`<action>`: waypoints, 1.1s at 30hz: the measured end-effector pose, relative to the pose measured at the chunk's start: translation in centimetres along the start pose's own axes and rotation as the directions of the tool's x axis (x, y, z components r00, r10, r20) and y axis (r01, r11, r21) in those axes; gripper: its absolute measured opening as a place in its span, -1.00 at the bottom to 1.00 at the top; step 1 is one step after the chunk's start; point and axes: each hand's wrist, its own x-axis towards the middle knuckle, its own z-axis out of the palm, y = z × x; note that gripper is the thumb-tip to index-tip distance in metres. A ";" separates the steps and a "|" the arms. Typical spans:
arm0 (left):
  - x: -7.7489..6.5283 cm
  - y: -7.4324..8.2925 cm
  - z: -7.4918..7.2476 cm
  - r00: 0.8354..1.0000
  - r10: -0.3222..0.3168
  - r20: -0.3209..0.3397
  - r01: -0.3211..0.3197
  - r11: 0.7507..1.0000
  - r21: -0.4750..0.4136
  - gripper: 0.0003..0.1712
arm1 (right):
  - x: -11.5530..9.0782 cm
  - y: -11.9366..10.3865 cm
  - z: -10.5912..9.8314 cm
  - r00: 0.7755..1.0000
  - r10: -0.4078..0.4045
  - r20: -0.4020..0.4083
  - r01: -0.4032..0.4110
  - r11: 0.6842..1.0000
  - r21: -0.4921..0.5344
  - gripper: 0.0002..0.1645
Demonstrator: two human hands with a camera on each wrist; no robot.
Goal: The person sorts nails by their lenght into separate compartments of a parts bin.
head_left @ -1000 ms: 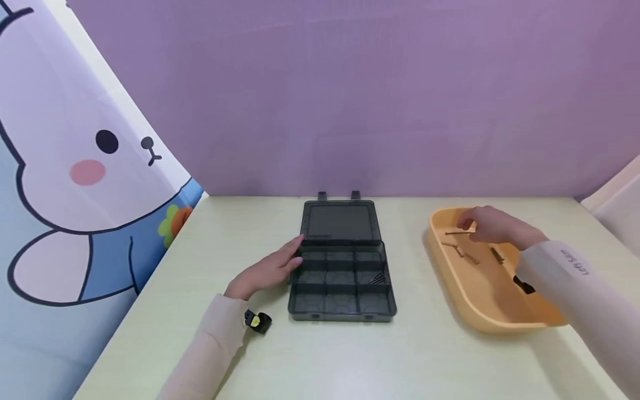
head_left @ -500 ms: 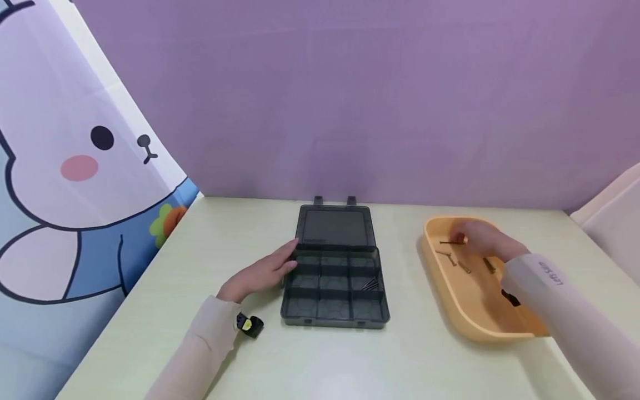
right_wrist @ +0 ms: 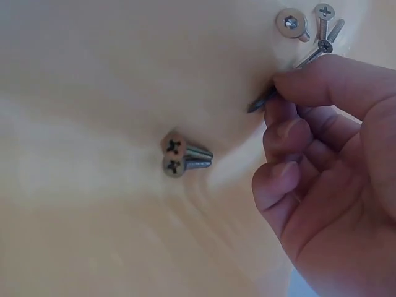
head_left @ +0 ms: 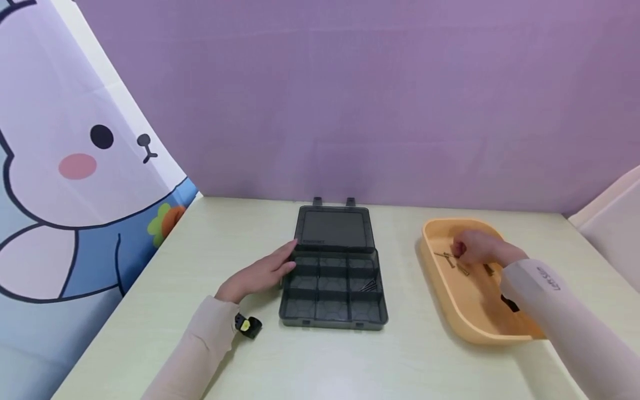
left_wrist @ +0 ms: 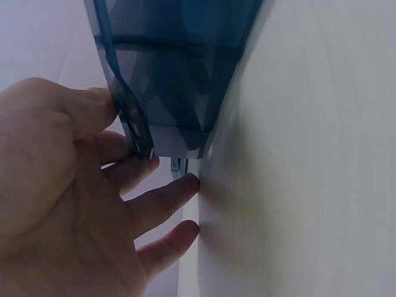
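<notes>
Dark screw sits in the grip of the right hand, inside the orange tray, toward its far end. Organizer box lies to the person's left of the grip, well apart across the tabletop; its lid is laid back behind it. The right hand is the nearer to the tray; the left hand is at the box.

Screw's long axis, right wrist view: slanted, pointed end showing past the fingertips at lower left, the rest running up right behind the thumb. A screw head roughly on that line may be its other end; cannot tell.

Right grip: thumb and index finger pinched on the screw, other fingers curled in, hardly any gap. Silver screw lies just beyond the thumb; a screw pair lies apart from the fingers, side by side.

Left hand: fingers loosely extended, touching the box's left side, two fingertips on the tabletop, no loose piece seen in it. Dark pieces lie in the box's middle-row right compartment.
</notes>
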 end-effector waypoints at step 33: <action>0.2 -0.1 -0.4 1.000 -0.008 0.022 0.008 1.000 0.007 -0.29 | -0.6 -8.3 -6.0 0.992 -0.126 -0.032 0.124 0.991 -0.050 -0.81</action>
